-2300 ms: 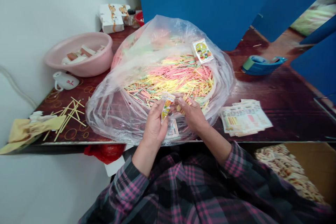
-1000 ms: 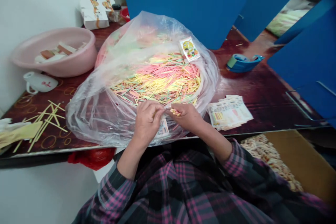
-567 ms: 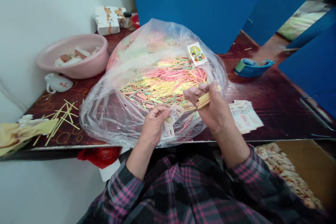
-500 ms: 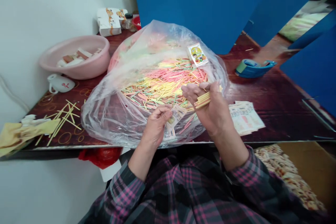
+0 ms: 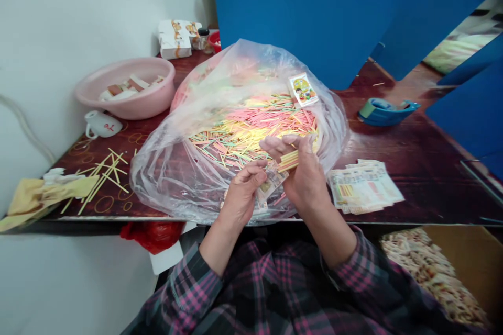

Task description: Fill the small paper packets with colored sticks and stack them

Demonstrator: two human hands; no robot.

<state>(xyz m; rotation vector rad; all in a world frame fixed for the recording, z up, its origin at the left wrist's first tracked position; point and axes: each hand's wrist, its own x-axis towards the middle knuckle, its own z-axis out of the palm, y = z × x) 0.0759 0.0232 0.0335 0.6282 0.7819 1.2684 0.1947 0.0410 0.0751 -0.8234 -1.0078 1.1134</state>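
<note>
Over the mouth of a clear plastic bag (image 5: 165, 183), beside the near edge of a dark red table (image 5: 424, 199), the right hand (image 5: 307, 180) pinches a small bundle of yellow sticks (image 5: 288, 161), its fingers loosely curved. These sticks look light, stiff and thin, likely to slip apart, so a grip around the bundle's middle seems safest. The left hand (image 5: 241, 200) closes narrowly on a thin printed paper packet (image 5: 271, 180), which looks soft and easily creased, best held by its edge. A heap of loose pink, yellow and green sticks (image 5: 251, 133) fills the bag beyond both hands.
</note>
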